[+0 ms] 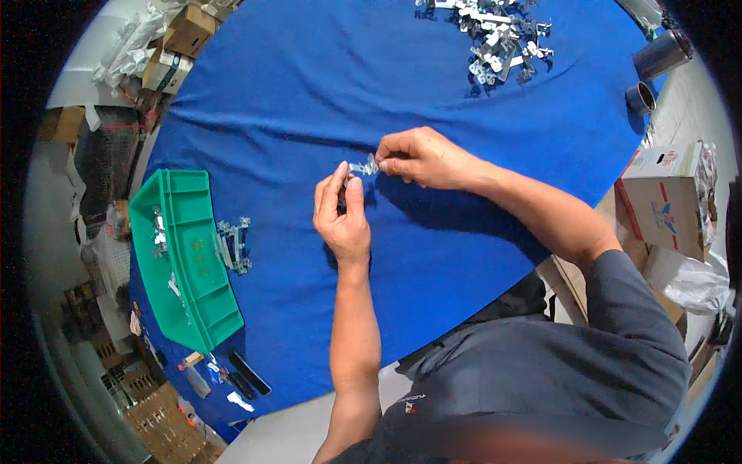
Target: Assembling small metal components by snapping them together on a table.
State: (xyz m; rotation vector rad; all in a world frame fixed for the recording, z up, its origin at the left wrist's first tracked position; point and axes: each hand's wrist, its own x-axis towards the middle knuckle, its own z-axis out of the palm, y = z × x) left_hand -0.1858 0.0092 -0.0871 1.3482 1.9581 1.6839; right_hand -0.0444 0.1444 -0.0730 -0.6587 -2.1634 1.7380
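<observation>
While our right hand [421,158] pinches one end of a small metal bracket [362,167], our left hand [344,224] grips the other.

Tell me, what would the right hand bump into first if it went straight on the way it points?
The small metal part at its fingertips, it seems; just past that, the left hand. The right hand points that way, though one view leaves exact heights unclear.

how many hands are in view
2: the left hand, near the middle, and the right hand, up and right of it, both at one metal part.
</observation>
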